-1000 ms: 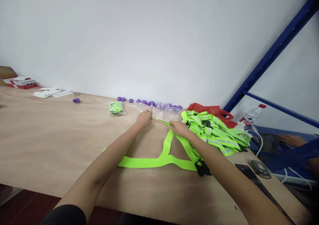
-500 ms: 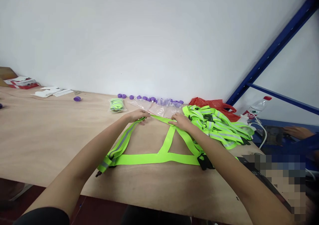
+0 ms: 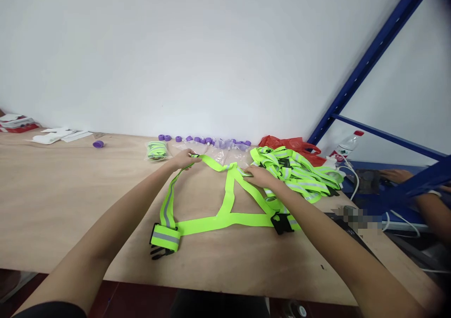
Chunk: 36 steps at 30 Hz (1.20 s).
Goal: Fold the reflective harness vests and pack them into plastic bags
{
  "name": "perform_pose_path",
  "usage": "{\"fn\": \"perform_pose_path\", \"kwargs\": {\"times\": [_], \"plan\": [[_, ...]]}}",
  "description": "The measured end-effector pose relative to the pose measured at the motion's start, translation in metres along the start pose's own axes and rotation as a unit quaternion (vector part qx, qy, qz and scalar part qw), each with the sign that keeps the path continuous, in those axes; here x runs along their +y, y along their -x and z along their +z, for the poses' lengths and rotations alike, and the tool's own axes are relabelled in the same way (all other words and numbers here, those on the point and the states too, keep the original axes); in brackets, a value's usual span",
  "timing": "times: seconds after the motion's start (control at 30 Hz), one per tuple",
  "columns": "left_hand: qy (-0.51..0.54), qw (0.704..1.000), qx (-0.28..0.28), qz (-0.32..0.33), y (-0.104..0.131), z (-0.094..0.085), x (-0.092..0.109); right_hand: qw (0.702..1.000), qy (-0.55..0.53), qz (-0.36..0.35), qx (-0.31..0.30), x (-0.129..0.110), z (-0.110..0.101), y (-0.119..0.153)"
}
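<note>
A lime-green reflective vest (image 3: 221, 220) made of elastic straps with grey stripes lies spread on the wooden table. My left hand (image 3: 185, 160) is closed on its upper left strap, at a black slider. My right hand (image 3: 260, 176) grips the upper right strap just beside the junction of the straps. At the lower left corner sits a folded strap end with a black buckle (image 3: 162, 251). Another black buckle (image 3: 282, 223) lies at the lower right, near my right forearm. A heap of similar vests (image 3: 299, 172) rests right beside my right hand.
Behind the vest are a bagged folded vest (image 3: 157, 151), clear plastic bags (image 3: 220, 154) and several purple caps (image 3: 207, 141). A red plastic bag (image 3: 292, 144), a bottle (image 3: 348, 145) and a blue metal frame (image 3: 373, 50) stand right. Another person's hand (image 3: 396, 174) shows at far right.
My left hand has drawn the upper left strap a little left and up, and the lower left buckle end has turned flatter. My right hand has moved slightly. The camera view has shifted right.
</note>
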<state>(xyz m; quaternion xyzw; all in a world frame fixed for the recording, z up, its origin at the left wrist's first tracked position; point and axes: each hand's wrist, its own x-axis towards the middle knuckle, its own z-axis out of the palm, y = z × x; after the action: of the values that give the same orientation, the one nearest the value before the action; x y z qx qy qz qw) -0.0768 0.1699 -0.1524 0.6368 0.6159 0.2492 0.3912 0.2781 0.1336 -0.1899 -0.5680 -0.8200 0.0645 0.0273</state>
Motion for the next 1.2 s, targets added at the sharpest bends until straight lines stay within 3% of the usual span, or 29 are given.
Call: {"fn": "perform_pose_path", "kwargs": {"times": [0.3, 0.6, 0.73, 0.9, 1.07, 1.2], "plan": [[-0.168, 0.977, 0.13, 0.004, 0.005, -0.044, -0.021, 0.994, 0.102, 0.026, -0.025, -0.015, -0.003, 0.002], [-0.267, 0.951, 0.155, -0.001, 0.012, -0.068, -0.053, 0.982, 0.174, 0.054, -0.055, -0.027, 0.0, 0.0], [-0.302, 0.944, 0.132, 0.005, 0.01, -0.061, -0.055, 0.978, 0.195, 0.054, -0.052, -0.028, -0.003, 0.003], [-0.344, 0.931, 0.115, 0.039, 0.005, -0.035, -0.049, 0.977, 0.192, 0.063, -0.062, -0.03, -0.006, 0.004], [-0.372, 0.921, 0.098, 0.063, 0.003, -0.022, -0.044, 0.986, 0.13, 0.055, -0.084, -0.025, -0.018, 0.004], [-0.392, 0.91, 0.094, 0.094, 0.008, -0.018, -0.042, 0.995, 0.079, 0.032, -0.053, -0.026, -0.025, 0.003]]}}
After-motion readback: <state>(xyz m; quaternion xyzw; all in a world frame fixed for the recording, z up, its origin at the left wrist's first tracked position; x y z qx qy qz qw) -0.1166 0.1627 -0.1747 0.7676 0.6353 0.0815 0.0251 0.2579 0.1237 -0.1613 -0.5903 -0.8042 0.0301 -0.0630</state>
